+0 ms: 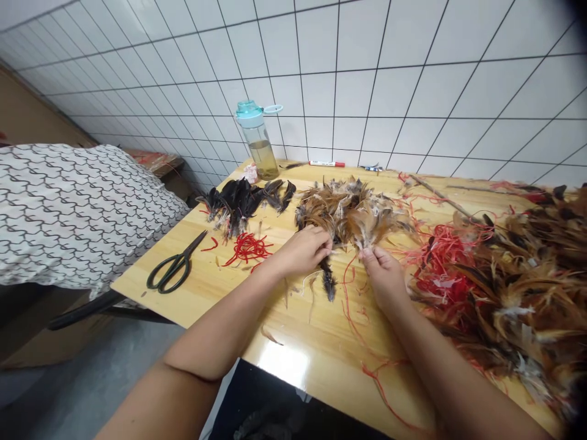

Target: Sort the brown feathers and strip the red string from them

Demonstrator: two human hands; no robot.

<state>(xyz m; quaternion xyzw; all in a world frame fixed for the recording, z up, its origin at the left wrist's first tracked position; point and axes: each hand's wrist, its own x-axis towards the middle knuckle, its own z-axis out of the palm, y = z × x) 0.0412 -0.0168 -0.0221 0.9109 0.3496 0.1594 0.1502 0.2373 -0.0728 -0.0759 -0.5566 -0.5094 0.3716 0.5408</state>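
Note:
Between thumb and fingers, my right hand (384, 275) pinches the pale quill ends of a brown feather bunch (364, 229), whose tips fan out away from me. My left hand (308, 249) is closed, its fingers curled at the near edge of a pile of brown feathers (337, 198); what they hold, if anything, is hidden. A small dark feather (328, 281) lies on the table just below the left fingers. Red string (347, 299) trails over the wood from near the right fingertips toward me.
Black-handled scissors (177, 264), cut red strings (250, 247) and black feather bunches (236, 201) lie to the left. A water bottle (260, 146) and a marker (326, 163) are near the tiled wall. On the right sit a red string tangle (443, 263) and a large feather heap (527, 287).

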